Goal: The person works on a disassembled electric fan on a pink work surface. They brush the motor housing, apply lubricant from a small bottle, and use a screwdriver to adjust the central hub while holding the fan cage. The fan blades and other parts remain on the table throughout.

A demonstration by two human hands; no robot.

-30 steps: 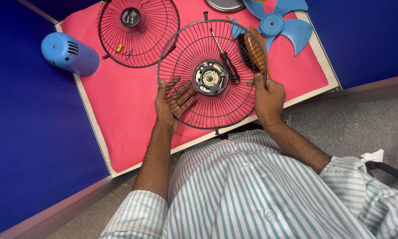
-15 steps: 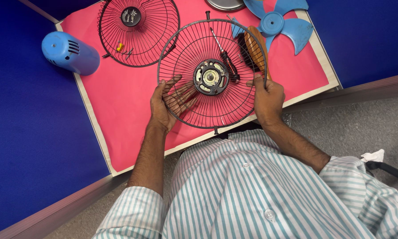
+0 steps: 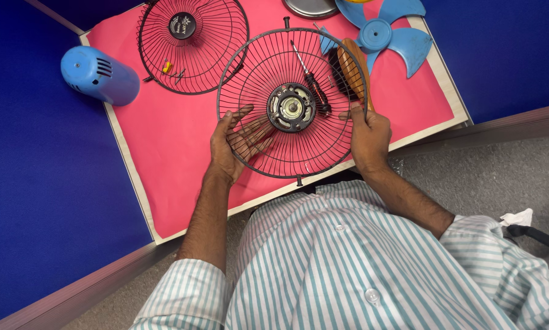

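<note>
Your left hand (image 3: 236,142) lies spread under the wire guard (image 3: 292,104); your right hand (image 3: 367,135) pinches its rim. Tip it, and it could knock the screwdriver (image 3: 311,88).

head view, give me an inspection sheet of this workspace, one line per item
surface: pink mat on a pale board, set over a blue top.
job's things: round black wire fan guard with a metal motor hub lies flat on the mat.
clutter: second black wire fan guard, blue cylindrical motor housing, blue plastic fan blade, black-handled screwdriver, wooden-backed brush, small yellow parts.
grippers: left hand lies under the guard's wires at its left side; right hand grips its right rim.
cables: nothing seen.
surroundings: grey floor, striped shirt, white crumpled paper.
</note>
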